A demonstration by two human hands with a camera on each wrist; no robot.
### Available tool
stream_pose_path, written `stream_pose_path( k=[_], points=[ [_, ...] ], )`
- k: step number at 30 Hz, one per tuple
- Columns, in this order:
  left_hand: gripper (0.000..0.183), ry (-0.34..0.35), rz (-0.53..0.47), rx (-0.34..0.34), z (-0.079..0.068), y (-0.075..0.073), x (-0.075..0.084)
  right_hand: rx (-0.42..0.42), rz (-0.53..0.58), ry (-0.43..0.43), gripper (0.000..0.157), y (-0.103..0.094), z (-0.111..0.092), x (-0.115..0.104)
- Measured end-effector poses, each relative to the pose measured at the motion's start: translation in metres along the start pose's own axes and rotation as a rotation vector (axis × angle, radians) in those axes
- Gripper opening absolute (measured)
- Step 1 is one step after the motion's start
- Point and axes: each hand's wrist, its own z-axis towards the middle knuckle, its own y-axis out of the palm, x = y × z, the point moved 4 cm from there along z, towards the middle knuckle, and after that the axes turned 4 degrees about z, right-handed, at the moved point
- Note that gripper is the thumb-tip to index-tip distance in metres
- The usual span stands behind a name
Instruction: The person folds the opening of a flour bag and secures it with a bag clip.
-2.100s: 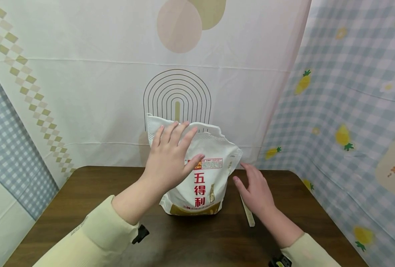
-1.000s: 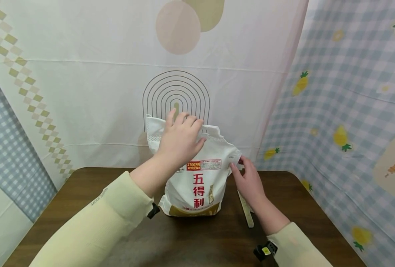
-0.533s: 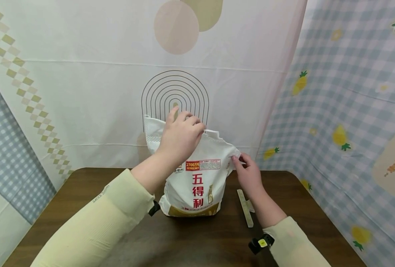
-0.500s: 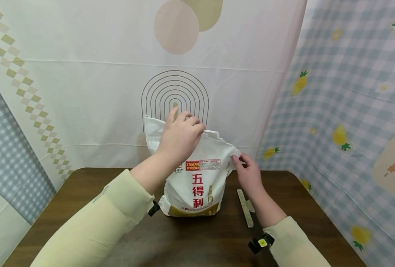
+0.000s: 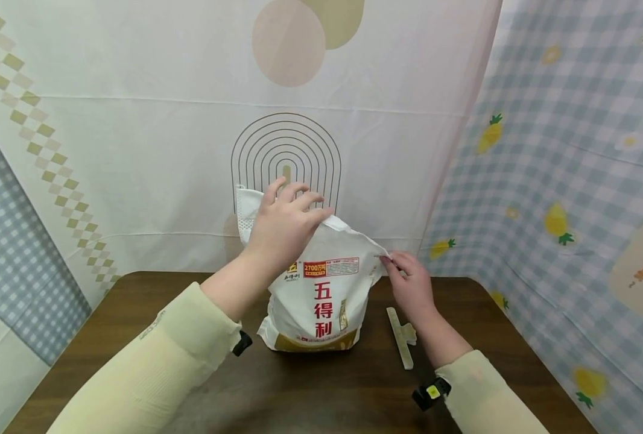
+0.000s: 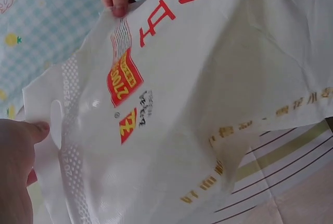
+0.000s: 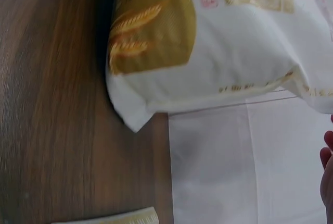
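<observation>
A white flour bag (image 5: pixel 327 289) with red lettering and a gold base stands upright on the table. In the left wrist view, its top band with a handle hole (image 6: pixel 56 125) shows beside my left hand (image 6: pixel 15 169). The left thumb lies over the front of that band; the other fingers are mostly hidden. From the head view, my left hand (image 5: pixel 286 226) is at the bag's top edge, fingers spread above it. My right hand (image 5: pixel 408 280) pinches the bag's upper right side edge between thumb and fingers. Only its fingertips (image 7: pixel 327 153) show in the right wrist view.
A pale bag clip (image 5: pixel 400 337) lies on the brown wooden table (image 5: pixel 321 398), right of the bag and near my right forearm. A white printed cloth (image 5: pixel 137 150) hangs behind the table. Checked cloth (image 5: pixel 571 181) hangs at the right.
My right hand has come from beside the bag to pinch its right edge, which is now pulled taut. My left hand has settled onto the top edge, which sits lower on the right.
</observation>
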Motion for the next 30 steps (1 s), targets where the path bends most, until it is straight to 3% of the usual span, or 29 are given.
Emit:
stream_pose_path(
  k=[4,9,13,21,26,30],
  points=[
    [0.021,0.004,-0.031,-0.001,-0.004,0.002,-0.003,-0.006,-0.006,-0.042,0.014,-0.001,0.0,0.001],
    [0.024,0.0,-0.039,-0.076,-0.007,0.006,-0.003,-0.057,0.032,-0.008,0.018,0.001,0.0,-0.002],
    [0.033,-0.026,-0.029,-0.13,-0.005,0.006,0.0,-0.116,0.08,0.061,0.023,0.002,0.001,-0.004],
    [0.054,-0.154,0.002,-0.175,0.013,0.0,0.011,-0.184,0.18,0.235,0.042,0.003,0.004,-0.006],
    [0.053,-0.194,0.003,-0.24,0.022,0.0,0.013,-0.199,0.187,0.378,0.063,0.002,0.008,-0.011],
    [0.053,-0.196,0.013,-0.332,0.025,0.001,0.013,-0.221,0.162,0.439,0.072,0.001,0.013,-0.013]
  ],
)
